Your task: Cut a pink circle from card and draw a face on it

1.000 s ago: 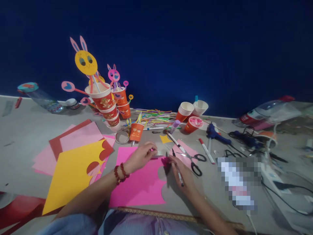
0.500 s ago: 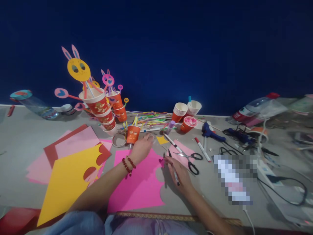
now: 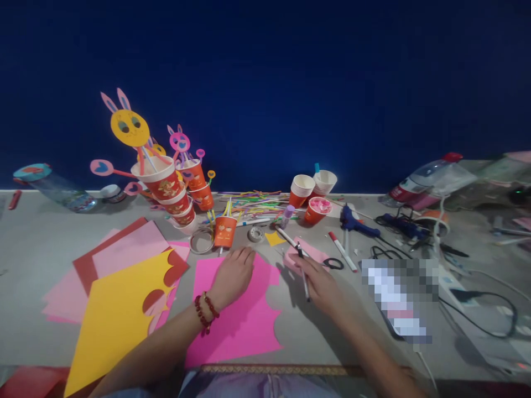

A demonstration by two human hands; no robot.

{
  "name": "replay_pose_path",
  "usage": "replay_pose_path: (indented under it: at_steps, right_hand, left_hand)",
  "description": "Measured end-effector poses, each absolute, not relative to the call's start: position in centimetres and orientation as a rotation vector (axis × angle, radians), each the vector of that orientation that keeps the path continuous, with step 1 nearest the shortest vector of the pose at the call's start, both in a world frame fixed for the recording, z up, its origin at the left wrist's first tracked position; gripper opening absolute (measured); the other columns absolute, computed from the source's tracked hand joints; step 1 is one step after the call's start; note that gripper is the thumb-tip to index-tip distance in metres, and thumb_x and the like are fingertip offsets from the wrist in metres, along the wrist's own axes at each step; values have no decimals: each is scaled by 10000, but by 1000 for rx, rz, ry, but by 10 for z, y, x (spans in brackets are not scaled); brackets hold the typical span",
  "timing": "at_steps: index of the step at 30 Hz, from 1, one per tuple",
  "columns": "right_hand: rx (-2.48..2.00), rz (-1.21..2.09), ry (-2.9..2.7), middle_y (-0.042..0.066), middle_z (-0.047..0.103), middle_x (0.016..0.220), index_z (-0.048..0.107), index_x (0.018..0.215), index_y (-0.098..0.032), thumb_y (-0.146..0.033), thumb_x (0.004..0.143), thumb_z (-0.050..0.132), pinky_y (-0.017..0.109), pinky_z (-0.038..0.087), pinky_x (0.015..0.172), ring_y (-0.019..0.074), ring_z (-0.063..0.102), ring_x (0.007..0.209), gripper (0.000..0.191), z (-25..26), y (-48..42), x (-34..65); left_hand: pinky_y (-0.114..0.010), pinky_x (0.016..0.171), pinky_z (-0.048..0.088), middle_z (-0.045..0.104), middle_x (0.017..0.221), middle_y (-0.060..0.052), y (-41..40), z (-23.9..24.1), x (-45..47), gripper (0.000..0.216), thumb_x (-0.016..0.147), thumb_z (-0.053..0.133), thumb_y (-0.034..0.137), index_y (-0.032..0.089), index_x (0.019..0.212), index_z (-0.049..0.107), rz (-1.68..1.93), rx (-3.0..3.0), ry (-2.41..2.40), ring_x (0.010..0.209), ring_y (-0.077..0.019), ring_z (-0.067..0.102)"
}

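Lying palm-down over the bright pink sheet (image 3: 238, 331), the left hand (image 3: 231, 279) has its fingers stretched out side by side, tips toward the sheet's far edge, with nothing seen in its hold; from where I stand I can't tell how firmly it presses. The right hand (image 3: 326, 284) pinches a slim pen (image 3: 306, 284) between thumb and fingers, over the table to the right of the sheet and just beside the light pink paper (image 3: 309, 250). I can't make out which end of that pen writes. The sheet lies flat, its right edge scooped out in rounded bites. To handle this well, I'd say, spread the left fingers a little and press lightly, so the sheet neither slides nor creases. The pen is best gripped low and loosely, with the wrist down for steadiness. Those thin points between the scoops look easy to bend, so a sleeve or palm should stay off them. The scissors' handle (image 3: 334, 269) pokes out near the right hand and could be nudged, so it pays to lift clear. The tape roll (image 3: 251, 236) and the yellow scrap (image 3: 274, 239) sit beyond the sheet, well within reach.
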State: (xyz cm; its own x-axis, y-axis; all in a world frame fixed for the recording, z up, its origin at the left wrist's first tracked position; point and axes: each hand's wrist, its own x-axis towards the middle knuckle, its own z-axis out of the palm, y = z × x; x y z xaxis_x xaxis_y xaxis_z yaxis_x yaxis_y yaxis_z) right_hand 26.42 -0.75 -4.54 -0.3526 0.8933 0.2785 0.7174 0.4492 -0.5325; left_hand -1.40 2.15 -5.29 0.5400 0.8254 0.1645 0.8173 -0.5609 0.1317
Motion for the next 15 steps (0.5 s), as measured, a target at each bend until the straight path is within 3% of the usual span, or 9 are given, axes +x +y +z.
replay_pose_path:
  at_steps: [4, 7, 11, 15]
  right_hand:
    - [-1321, 659, -2118, 134, 634, 1384, 582, 1399, -214, -156, 914, 391, 436, 530, 1015, 277, 648, 1204, 524, -23, 5, 289]
    - [-1395, 769, -2006, 122, 693, 1267, 628, 1339, -200, -194, 923, 404, 398, 558, 931, 253, 710, 1036, 472, -10, 12, 297]
    - [-1561, 645, -1926, 94, 732, 1145, 638, 1328, -211, -251, 953, 395, 360, 560, 833, 229, 714, 918, 448, -5, 20, 300]
    - [-1751, 473, -1994, 79, 757, 1109, 464, 1500, -227, -200, 926, 398, 344, 542, 759, 234, 722, 886, 579, -11, 27, 301]
  left_hand:
    - [-450, 983, 462, 636, 1211, -136, 25, -49, -14, 315, 996, 443, 168, 130, 1281, 573, 337, 2702, 1465, 1099, -284, 568]
    - [-450, 941, 479, 637, 1123, -122, 25, -46, -14, 270, 994, 465, 194, 146, 1224, 598, 362, 2666, 1489, 1027, -279, 569]
    - [-444, 914, 490, 620, 1096, -109, 24, -47, -14, 236, 996, 472, 213, 167, 1186, 606, 409, 2621, 1490, 1010, -272, 557]
    - [-437, 913, 492, 609, 1055, -99, 24, -49, -14, 187, 995, 471, 199, 173, 1116, 611, 477, 2571, 1497, 1000, -264, 555]
